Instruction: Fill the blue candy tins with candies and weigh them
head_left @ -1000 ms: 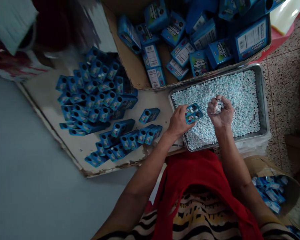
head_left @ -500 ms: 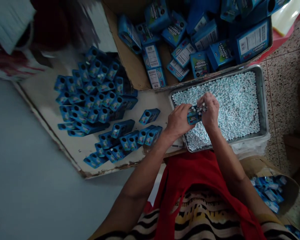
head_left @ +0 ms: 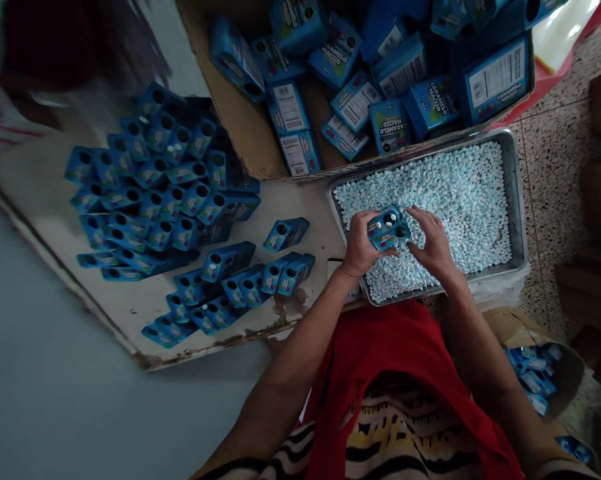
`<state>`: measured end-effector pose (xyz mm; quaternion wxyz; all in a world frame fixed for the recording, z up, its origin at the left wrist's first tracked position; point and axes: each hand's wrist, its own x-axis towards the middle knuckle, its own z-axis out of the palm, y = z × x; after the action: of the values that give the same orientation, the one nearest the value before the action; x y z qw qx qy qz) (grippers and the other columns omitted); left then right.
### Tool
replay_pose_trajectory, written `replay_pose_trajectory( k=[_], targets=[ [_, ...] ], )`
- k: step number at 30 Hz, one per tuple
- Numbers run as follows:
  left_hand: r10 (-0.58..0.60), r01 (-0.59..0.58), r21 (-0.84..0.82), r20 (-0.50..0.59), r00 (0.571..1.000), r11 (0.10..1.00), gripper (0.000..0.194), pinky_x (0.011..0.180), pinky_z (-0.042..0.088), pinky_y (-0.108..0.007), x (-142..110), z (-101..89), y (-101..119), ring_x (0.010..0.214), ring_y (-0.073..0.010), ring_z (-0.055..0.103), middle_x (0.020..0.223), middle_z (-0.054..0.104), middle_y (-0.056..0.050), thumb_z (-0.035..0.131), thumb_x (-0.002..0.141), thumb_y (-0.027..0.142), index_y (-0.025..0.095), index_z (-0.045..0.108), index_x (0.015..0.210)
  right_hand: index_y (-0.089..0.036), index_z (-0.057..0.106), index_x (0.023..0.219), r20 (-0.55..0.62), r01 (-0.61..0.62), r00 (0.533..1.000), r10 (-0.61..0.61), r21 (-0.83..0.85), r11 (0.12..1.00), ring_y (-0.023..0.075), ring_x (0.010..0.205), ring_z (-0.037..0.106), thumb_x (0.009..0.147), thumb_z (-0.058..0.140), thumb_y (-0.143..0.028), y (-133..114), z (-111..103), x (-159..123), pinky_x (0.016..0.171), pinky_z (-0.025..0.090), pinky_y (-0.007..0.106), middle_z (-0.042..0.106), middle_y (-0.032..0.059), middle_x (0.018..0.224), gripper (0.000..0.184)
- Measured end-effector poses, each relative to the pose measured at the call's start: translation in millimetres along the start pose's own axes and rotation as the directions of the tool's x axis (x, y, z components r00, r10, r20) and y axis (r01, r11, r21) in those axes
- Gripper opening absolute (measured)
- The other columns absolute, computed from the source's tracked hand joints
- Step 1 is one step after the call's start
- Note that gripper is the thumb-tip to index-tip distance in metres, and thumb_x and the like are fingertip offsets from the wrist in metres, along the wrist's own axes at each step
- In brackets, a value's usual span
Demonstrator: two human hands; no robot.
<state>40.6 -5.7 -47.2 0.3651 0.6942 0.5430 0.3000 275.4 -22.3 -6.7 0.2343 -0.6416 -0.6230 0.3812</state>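
Observation:
My left hand (head_left: 359,247) is wrapped round a pair of small blue candy boxes (head_left: 387,235), their tops with round holes facing up. A few white candies lie on and in those holes. Just to the right of the boxes, my right hand (head_left: 433,245) has its fingers spread, with nothing seen in them. Both hands are above a metal tray (head_left: 519,200) filled with small white and pale blue candies (head_left: 460,193).
Many blue boxes (head_left: 155,200) stand in a cluster on the table (head_left: 300,200) to the left, some with candies on top. A cardboard carton (head_left: 253,150) of blue boxes is behind the tray. Another carton (head_left: 570,373) holds blue boxes at lower right.
My right hand has opened and moved right, off the boxes, where it was cupped with candies. The boxes' tops now show. The whole view has shifted slightly.

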Motion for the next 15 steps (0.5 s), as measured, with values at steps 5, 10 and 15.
replay_pose_trajectory(
  k=[5,10,15],
  targets=[
    [-0.011,0.008,0.02,0.184,0.983,1.0,0.065,0.115,0.059,-0.045,6,-18.1,-19,0.13,-0.0318,0.071,0.135,0.073,-0.012,0.094,0.088,0.052,0.025,0.064,0.139,-0.028,0.076,0.134,0.055,-0.021,0.998,0.018,0.043,0.999,0.0385,0.114,0.069,0.078,0.087,-0.026,9,32,12,0.103,0.058,0.057,0.082,0.0109,0.132,0.057],
    [-0.023,0.019,0.039,0.106,0.994,0.999,0.02,0.102,0.062,-0.037,18,-47.5,-21,0.111,-0.0268,0.078,0.115,0.081,-0.006,0.076,0.099,0.03,0.026,0.078,0.119,-0.03,0.077,0.131,0.009,0.066,0.998,-0.066,0.041,0.997,0.0357,0.132,0.069,0.092,0.072,-0.024,34,2,14,0.11,0.058,0.055,0.077,0.0111,0.143,0.04],
    [-0.021,0.024,0.029,-0.087,0.996,0.999,0.024,0.102,0.061,-0.036,24,-59.9,-11,0.113,-0.0266,0.077,0.116,0.082,-0.007,0.078,0.099,0.036,0.024,0.08,0.119,-0.023,0.068,0.148,-0.2,-0.043,0.979,-0.023,-0.318,0.947,0.0419,0.155,0.053,0.106,0.062,-0.045,54,-18,54,0.127,0.042,0.066,0.06,0.0208,0.164,0.049]
  ],
)
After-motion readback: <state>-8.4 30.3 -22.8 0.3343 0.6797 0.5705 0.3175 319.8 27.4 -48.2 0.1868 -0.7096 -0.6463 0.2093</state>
